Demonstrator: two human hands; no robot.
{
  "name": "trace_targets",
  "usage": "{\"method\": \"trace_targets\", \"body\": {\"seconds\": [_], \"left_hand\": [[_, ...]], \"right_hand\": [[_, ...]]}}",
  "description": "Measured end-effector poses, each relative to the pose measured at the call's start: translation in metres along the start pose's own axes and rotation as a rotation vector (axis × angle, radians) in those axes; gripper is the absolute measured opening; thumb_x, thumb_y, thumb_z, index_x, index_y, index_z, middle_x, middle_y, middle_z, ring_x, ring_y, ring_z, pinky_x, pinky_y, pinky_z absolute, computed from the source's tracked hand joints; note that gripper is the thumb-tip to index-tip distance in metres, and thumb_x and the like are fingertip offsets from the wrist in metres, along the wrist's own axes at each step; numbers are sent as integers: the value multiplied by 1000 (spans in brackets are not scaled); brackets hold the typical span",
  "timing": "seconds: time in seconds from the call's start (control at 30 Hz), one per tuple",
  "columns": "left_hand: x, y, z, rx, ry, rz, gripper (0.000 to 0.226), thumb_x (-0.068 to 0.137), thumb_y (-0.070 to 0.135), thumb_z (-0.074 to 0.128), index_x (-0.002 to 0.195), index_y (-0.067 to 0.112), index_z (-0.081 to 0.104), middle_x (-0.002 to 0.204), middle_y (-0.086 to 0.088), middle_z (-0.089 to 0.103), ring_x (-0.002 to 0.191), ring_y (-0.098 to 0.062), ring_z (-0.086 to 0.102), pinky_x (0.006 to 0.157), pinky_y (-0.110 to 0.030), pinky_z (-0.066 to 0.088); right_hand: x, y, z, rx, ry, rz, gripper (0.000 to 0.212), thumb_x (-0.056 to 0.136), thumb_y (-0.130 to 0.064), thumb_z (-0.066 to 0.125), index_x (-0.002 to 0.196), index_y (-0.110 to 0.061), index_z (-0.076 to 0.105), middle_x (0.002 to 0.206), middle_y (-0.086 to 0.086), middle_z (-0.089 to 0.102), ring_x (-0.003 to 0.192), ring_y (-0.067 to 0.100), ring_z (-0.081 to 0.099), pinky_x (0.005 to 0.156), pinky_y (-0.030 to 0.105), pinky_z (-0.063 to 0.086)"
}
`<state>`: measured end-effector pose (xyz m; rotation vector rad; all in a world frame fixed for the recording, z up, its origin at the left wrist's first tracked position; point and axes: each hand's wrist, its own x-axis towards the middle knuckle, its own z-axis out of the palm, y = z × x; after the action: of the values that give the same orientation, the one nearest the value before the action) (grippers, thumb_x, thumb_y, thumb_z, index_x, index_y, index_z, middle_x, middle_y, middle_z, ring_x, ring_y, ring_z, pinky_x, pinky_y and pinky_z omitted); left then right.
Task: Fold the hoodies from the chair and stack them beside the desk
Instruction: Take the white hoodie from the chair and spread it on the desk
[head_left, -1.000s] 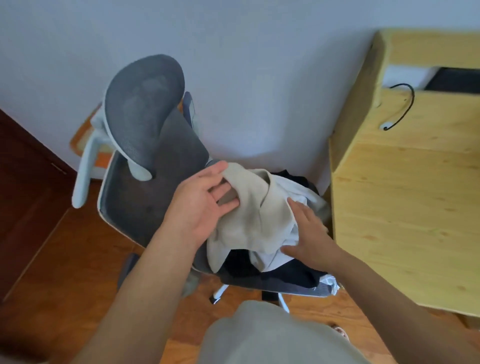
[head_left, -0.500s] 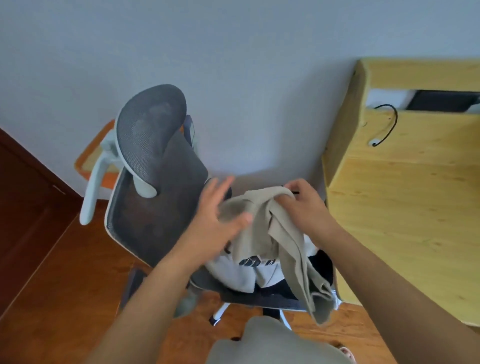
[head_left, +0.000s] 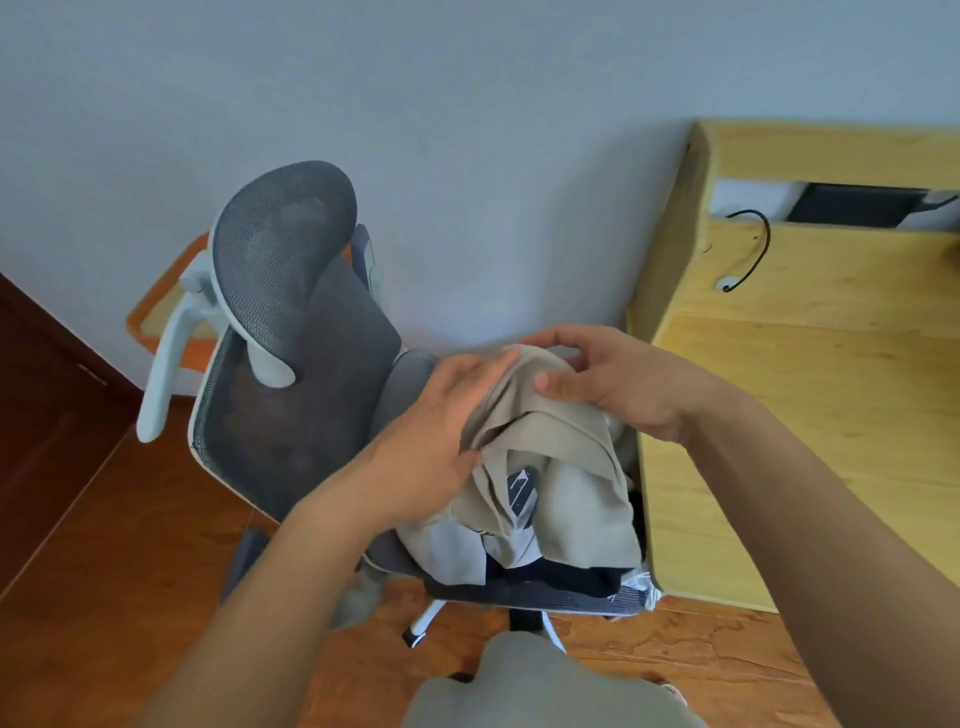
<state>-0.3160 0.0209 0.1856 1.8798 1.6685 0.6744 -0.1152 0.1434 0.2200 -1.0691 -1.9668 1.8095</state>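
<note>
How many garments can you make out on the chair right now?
3 visible: a beige hoodie gripped by both hands on top, a white printed one beneath it, and a dark one at the bottom. More may be hidden underneath.

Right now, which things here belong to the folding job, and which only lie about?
Job: beige hoodie, held by left hand and right hand; white hoodie; dark garment; chair; desk.

Lying about: black cable; orange stool.

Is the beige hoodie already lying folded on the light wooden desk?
No, the beige hoodie hangs bunched over the grey mesh chair, gripped by the left hand and right hand.
</note>
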Motion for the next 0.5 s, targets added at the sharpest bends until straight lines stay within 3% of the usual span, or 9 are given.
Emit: {"method": "trace_targets", "body": {"seconds": [0.07, 0.13, 0.2, 0.3, 0.4, 0.5], "left_hand": [[-2, 3, 0, -7, 86, 7, 70, 90, 5, 65, 137, 50, 36, 136, 16, 31, 118, -8, 51, 103, -38, 47], [-3, 11, 9, 11, 304, 41, 39, 86, 10, 71, 110, 30, 48, 119, 8, 39, 105, -11, 50, 92, -41, 49], [0, 19, 20, 159, 462, 82, 31, 80, 15, 78, 96, 21, 53, 106, 4, 44, 100, -17, 47, 85, -41, 48], [3, 29, 33, 247, 429, 51, 30, 79, 23, 77, 100, 22, 56, 101, 3, 47, 93, -22, 51, 75, -43, 50], [1, 25, 31, 309, 487, 29, 13, 88, 17, 67, 95, 22, 56, 93, 5, 53, 80, -22, 54, 64, -46, 50], [1, 26, 17, 167, 511, -46, 12, 97, 14, 55, 90, 22, 48, 74, 3, 54, 69, -25, 51, 63, -49, 45]], "right_hand": [[0, 3, 0, -26, 52, -28, 25, 98, -19, 65, 122, -18, 67, 111, 16, 73, 97, 26, 70, 93, 42, 56], [-1, 4, 1, -23, 103, -39, 20, 100, -19, 62, 118, -16, 69, 110, 16, 73, 101, 27, 71, 98, 47, 54], [-3, 4, 2, -11, 121, -45, 20, 100, -20, 61, 117, -15, 70, 111, 15, 73, 107, 32, 69, 100, 50, 52], [-8, 4, 1, 23, 108, -45, 22, 101, -20, 60, 119, -12, 69, 113, 17, 73, 109, 35, 68, 101, 49, 52], [-11, 8, -3, 45, 84, -37, 22, 101, -19, 60, 120, -12, 69, 113, 17, 73, 109, 36, 68, 99, 47, 54], [-12, 13, -7, 65, 51, -15, 25, 99, -24, 62, 122, -15, 68, 115, 15, 72, 108, 31, 69, 96, 45, 54]]}}
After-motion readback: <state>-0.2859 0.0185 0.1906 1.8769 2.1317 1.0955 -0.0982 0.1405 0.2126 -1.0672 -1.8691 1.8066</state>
